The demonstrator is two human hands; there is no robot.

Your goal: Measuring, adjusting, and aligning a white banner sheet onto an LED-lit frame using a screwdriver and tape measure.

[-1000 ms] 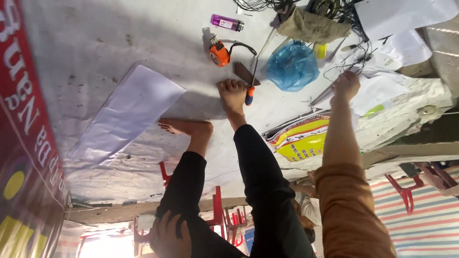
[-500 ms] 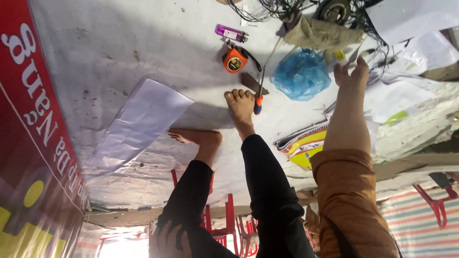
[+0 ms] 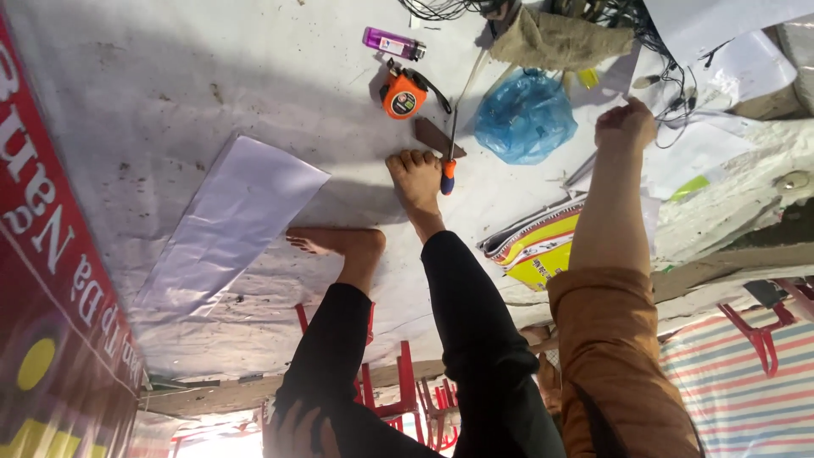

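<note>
My right hand (image 3: 626,124) reaches down on an orange-sleeved arm and rests on the white floor sheet, fingers curled, beside loose cables (image 3: 678,76); nothing shows in it. At the bottom edge, my left hand (image 3: 294,432) lies spread on my black trouser leg. Both bare feet stand on the sheet. The toes of the right foot (image 3: 415,174) touch a screwdriver (image 3: 448,175) with an orange and blue handle and a brown flat piece (image 3: 435,136). An orange tape measure (image 3: 404,95) and a purple lighter (image 3: 392,42) lie beyond the toes.
A blue plastic bag (image 3: 526,114) and a burlap sack (image 3: 560,38) lie between foot and hand. A white sheet (image 3: 229,225) lies left of my feet, with a red banner (image 3: 42,254) along the left edge. A yellow printed bag (image 3: 538,246) and red chairs (image 3: 394,373) are nearby.
My right hand has gone from spread fingers to curled ones and sits lower on the floor sheet. The view has closed in on the feet and tools.
</note>
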